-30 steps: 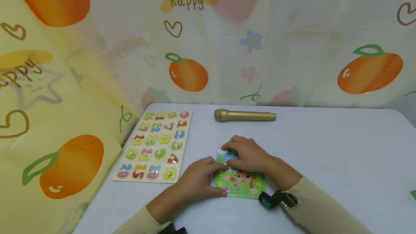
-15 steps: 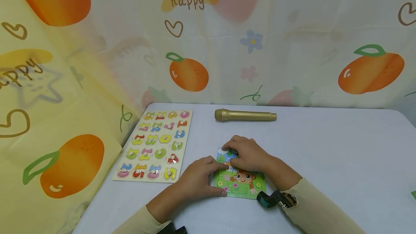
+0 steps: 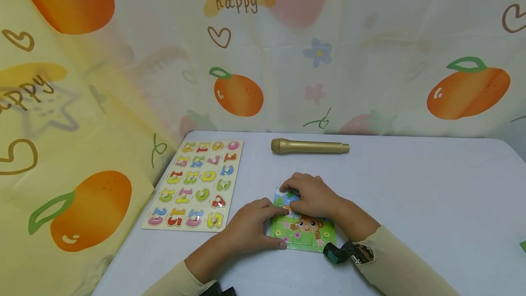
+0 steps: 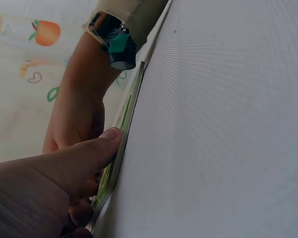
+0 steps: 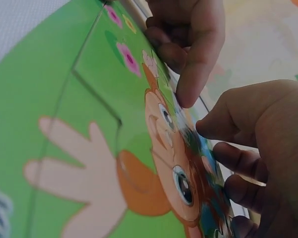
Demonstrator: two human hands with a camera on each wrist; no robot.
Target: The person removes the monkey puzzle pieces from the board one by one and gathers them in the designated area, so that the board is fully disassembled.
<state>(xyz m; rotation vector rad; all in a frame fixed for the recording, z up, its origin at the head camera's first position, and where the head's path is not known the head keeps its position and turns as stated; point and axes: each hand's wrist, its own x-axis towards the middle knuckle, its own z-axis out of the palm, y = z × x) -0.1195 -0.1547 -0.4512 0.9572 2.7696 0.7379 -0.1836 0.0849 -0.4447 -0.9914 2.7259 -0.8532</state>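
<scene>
A small jigsaw puzzle (image 3: 304, 240) lies on the table, showing a cartoon monkey on green grass with flowers. My left hand (image 3: 251, 225) rests at its left side, index finger and thumb spread apart on the board. In the left wrist view, the left thumb (image 4: 107, 139) presses on the puzzle's near edge. My right hand (image 3: 314, 195) bends over the puzzle's upper part and covers much of it. Its fingertips (image 5: 221, 148) touch down near the monkey's head. I cannot tell whether they pinch a piece.
A number board (image 3: 228, 195) with colourful knobbed digits lies to the left. Behind the puzzle is a gold toy microphone (image 3: 310, 145). A fruit-print curtain (image 3: 370, 49) hangs along the table's back and left. Something green (image 3: 523, 245) shows at the right frame edge.
The right thumb has drawn slightly right across the puzzle, and the right wrist has shifted slightly left. The left hand and the puzzle stay in place.
</scene>
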